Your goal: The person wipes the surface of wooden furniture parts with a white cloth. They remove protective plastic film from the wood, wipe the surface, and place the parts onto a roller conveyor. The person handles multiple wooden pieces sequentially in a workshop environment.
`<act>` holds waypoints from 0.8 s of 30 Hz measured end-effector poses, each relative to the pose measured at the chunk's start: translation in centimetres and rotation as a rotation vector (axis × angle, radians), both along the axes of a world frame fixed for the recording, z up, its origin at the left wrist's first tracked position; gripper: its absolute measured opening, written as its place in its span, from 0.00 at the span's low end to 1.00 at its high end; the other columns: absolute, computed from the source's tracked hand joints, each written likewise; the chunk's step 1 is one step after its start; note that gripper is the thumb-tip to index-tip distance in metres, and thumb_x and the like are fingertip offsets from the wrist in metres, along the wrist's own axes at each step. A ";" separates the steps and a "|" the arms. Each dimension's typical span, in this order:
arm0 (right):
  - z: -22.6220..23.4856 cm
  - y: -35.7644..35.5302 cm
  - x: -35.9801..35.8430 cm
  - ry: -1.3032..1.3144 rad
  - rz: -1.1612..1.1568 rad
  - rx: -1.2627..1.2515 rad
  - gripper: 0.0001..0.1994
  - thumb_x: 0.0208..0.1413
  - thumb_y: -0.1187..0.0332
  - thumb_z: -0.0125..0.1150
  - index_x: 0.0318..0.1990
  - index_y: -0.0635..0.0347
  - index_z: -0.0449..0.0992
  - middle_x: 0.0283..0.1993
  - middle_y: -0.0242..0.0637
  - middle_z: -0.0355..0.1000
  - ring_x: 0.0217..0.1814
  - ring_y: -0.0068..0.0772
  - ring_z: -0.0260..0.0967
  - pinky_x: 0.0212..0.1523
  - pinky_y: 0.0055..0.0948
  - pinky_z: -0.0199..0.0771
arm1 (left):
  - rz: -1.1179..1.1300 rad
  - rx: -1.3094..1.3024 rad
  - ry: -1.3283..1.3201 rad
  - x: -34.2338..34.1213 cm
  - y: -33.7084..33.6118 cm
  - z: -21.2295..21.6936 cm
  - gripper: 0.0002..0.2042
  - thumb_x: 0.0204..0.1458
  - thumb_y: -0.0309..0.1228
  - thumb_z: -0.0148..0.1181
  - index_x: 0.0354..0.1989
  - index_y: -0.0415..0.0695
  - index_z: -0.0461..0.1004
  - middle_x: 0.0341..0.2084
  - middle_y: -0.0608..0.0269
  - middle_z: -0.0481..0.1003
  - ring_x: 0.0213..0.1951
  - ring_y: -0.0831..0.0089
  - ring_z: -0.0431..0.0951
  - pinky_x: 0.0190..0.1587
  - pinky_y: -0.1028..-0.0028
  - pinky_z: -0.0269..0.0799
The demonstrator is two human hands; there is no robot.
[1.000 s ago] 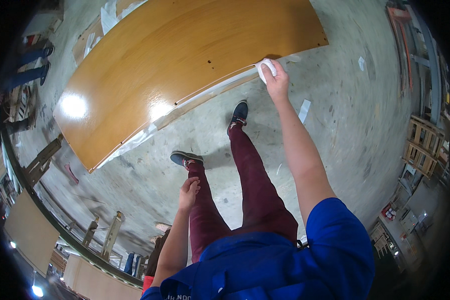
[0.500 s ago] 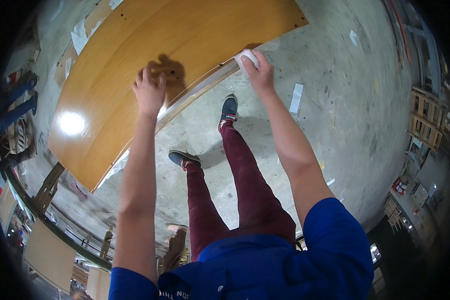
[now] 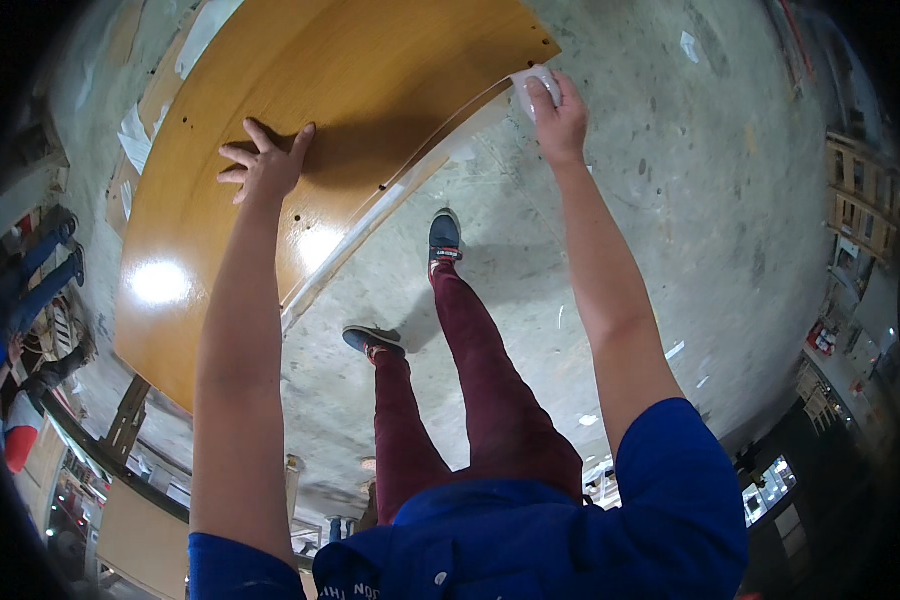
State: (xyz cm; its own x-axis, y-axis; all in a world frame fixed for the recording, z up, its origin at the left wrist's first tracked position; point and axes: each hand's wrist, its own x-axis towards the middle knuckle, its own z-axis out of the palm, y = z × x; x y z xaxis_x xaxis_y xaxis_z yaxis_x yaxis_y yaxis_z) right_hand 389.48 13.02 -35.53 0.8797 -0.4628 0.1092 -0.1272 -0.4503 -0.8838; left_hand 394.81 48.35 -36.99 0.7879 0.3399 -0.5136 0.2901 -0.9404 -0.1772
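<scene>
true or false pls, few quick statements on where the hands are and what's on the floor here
1. The left hand lies flat on the wooden panel. True.
2. The right hand is empty. False: it presses a small white pad at the panel's edge.
3. The panel is painted blue. False: it is glossy orange-brown wood.
4. The floor is bare grey concrete. True.
5. Both shoes stand on the panel. False: they stand on the floor beside it.
</scene>
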 end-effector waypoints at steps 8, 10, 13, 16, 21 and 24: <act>-0.2 -3.9 1.8 -0.021 0.000 -0.091 0.15 0.50 0.61 0.62 0.40 0.63 0.74 0.33 0.44 0.75 0.34 0.37 0.74 0.38 0.29 0.72 | 0.059 0.010 0.104 0.2 -1.0 1.1 0.49 0.43 0.74 0.29 0.67 0.55 0.23 0.64 0.36 0.23 0.63 0.29 0.29 0.53 0.34 0.53; -0.3 -4.0 2.0 -0.016 0.015 -0.097 0.15 0.50 0.61 0.62 0.39 0.63 0.74 0.33 0.44 0.75 0.34 0.36 0.74 0.37 0.29 0.72 | 0.069 -0.044 0.082 0.2 -0.6 1.2 0.52 0.40 0.75 0.31 0.66 0.55 0.23 0.63 0.33 0.22 0.61 0.26 0.26 0.57 0.36 0.45; -0.3 -4.3 2.2 0.012 0.014 -0.071 0.14 0.50 0.62 0.62 0.38 0.63 0.74 0.32 0.44 0.75 0.34 0.35 0.74 0.36 0.28 0.72 | 0.081 -0.068 0.083 0.3 -0.4 1.0 0.52 0.39 0.76 0.32 0.66 0.56 0.21 0.62 0.31 0.21 0.60 0.23 0.24 0.60 0.37 0.39; -0.2 -4.4 2.6 0.002 0.009 -0.056 0.13 0.51 0.63 0.61 0.38 0.63 0.74 0.32 0.44 0.75 0.34 0.34 0.74 0.36 0.28 0.72 | 0.084 -0.063 0.088 0.2 -0.3 0.9 0.52 0.39 0.76 0.32 0.66 0.57 0.20 0.62 0.31 0.21 0.60 0.23 0.24 0.60 0.37 0.38; -0.3 -6.0 3.4 0.000 -0.036 -0.009 0.13 0.51 0.63 0.61 0.39 0.63 0.74 0.32 0.42 0.75 0.32 0.33 0.73 0.36 0.27 0.72 | 0.063 0.022 0.138 0.5 -1.1 1.2 0.50 0.43 0.74 0.30 0.66 0.55 0.21 0.63 0.37 0.21 0.63 0.30 0.27 0.52 0.35 0.57; -0.2 -6.5 4.4 -0.001 -0.050 0.037 0.14 0.51 0.62 0.62 0.39 0.63 0.74 0.31 0.42 0.75 0.31 0.32 0.72 0.36 0.27 0.71 | 0.054 0.028 0.152 0.5 -1.2 1.4 0.50 0.43 0.73 0.30 0.66 0.55 0.21 0.63 0.36 0.21 0.63 0.30 0.27 0.52 0.35 0.57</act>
